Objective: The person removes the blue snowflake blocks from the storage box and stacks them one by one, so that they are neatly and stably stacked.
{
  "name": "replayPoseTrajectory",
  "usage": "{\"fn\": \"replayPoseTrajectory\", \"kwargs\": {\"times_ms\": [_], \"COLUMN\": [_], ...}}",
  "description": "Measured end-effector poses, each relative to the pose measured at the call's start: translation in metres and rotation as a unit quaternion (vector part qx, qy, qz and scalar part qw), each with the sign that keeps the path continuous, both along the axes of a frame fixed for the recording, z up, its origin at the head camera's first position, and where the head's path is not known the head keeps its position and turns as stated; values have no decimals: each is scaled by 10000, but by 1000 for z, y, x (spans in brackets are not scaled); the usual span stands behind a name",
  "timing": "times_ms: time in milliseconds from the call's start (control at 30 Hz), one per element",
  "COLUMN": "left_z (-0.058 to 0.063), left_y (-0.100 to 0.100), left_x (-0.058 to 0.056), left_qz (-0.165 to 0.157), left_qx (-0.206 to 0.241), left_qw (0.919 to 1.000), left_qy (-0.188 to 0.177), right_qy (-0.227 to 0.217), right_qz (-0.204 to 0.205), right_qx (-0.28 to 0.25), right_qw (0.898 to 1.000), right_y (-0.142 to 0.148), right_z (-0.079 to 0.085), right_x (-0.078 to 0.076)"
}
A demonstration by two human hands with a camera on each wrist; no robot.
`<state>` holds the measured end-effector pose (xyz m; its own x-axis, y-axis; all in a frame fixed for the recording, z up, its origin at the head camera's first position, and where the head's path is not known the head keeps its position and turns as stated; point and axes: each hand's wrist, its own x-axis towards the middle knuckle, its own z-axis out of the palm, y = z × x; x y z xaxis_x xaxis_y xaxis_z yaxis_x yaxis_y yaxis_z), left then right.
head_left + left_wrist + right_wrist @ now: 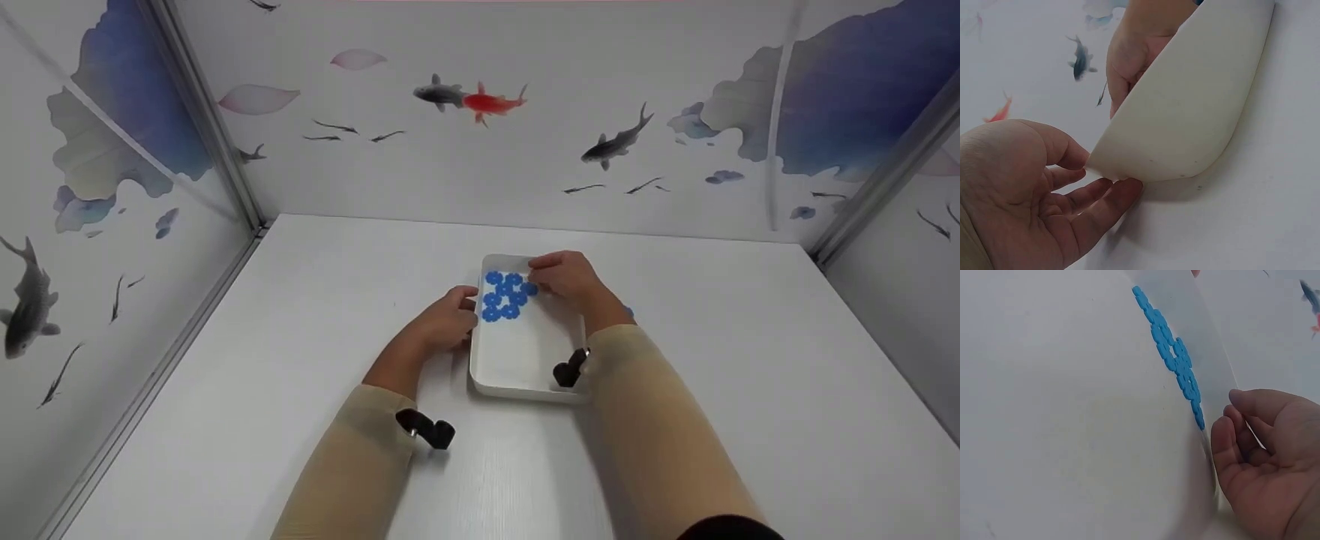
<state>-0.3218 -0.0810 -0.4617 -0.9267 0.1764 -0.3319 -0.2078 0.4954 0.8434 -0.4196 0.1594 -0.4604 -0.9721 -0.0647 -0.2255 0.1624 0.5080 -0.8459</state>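
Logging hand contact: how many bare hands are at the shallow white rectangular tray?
2: the left hand at the left side of the tray, the right hand near its far right corner. None seem hidden.

Soft, even light washes a white table (750, 375), leaving faint shadows beside a tray (525, 360). Both wrist views look dim and grey, fine detail slightly blurred.

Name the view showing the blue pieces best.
The head view, which sees the blue pieces from above, spread out. The right wrist view shows them at a slant; the left wrist view, at most a blue speck.
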Motion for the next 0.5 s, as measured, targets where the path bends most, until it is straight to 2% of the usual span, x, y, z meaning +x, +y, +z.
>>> {"fn": "replayPoseTrajectory", "kwargs": {"times_ms": [333,500], "left_z": [1,-1], "left_y": [1,0], "left_x": [-1,-1], "left_qz": [28,-9], "left_qx": [-47,-70], "left_qw": [10000,10000], "left_qy": [-23,44], "right_qy": [-212,-158], "right_qz": [120,228], "right_qx": [493,759], "right_qw": [9985,9967], "right_y": [-1,-3], "right_z": [-4,-5], "right_x": [3,6]}}
